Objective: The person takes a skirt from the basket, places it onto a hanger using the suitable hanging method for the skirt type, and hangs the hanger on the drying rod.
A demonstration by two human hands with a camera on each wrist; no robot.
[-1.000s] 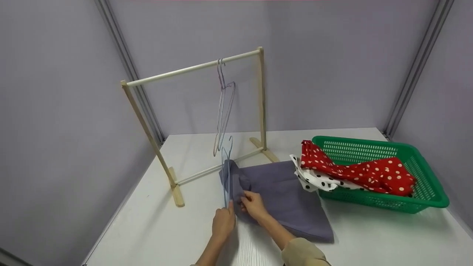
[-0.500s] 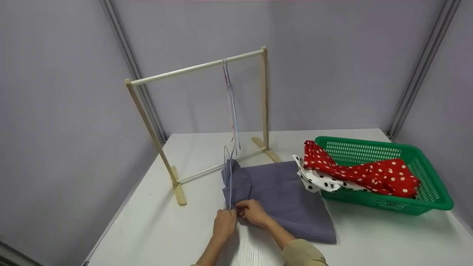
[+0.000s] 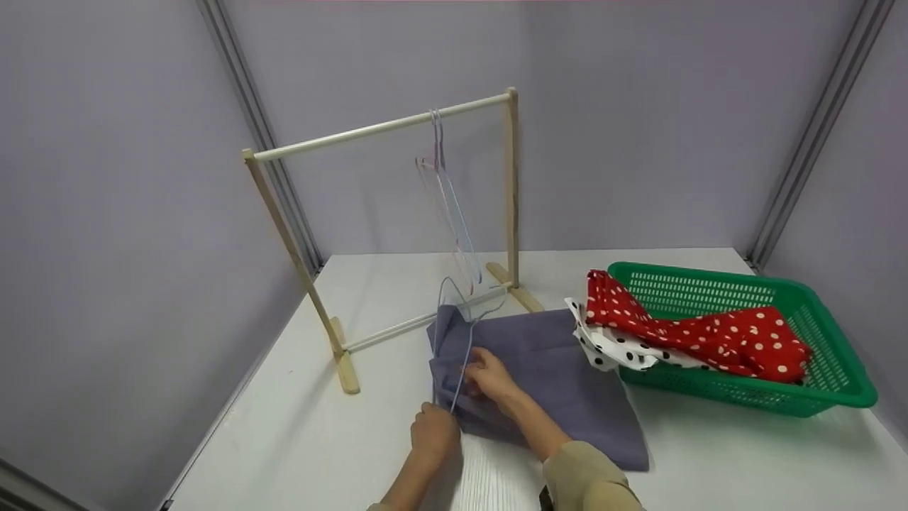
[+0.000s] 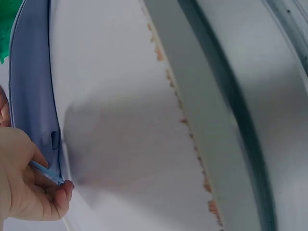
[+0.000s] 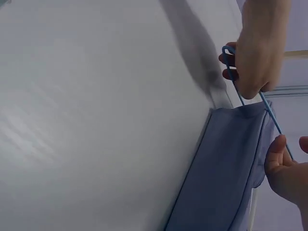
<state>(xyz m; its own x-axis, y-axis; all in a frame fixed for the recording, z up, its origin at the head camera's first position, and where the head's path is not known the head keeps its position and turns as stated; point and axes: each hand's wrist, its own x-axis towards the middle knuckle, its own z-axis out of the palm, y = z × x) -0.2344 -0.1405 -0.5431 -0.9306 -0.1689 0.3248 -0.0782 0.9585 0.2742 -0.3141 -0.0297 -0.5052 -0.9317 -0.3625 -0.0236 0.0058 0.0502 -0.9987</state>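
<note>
My left hand [image 3: 434, 433] grips the lower end of a light blue wire clothes hanger [image 3: 468, 348], which stands up on edge over the table. A greyish-purple folded garment [image 3: 567, 383] lies flat to its right, its left end bunched up and overlapping the hanger's frame. In the right wrist view the blue hanger wire [image 5: 272, 115] runs from the left hand [image 5: 262, 53] toward my right hand [image 5: 288, 180], whose thumb and fingers are spread apart beside it. From the head view, the right hand [image 3: 494, 383] is over the garment, fingertips right at the wire.
Behind the hands stands a wooden rack [image 3: 340, 138] with several wire hangers [image 3: 454, 191] on its bar. At the right, a green basket [image 3: 844, 369] holds a red polka-dot cloth [image 3: 762, 344] and a white dotted cloth [image 3: 603, 348] that hangs over its rim.
My right hand has left the garment's near edge and moved up along the hanger. The blue hanger has turned, its hook swinging right. The hangers on the rack sway.
</note>
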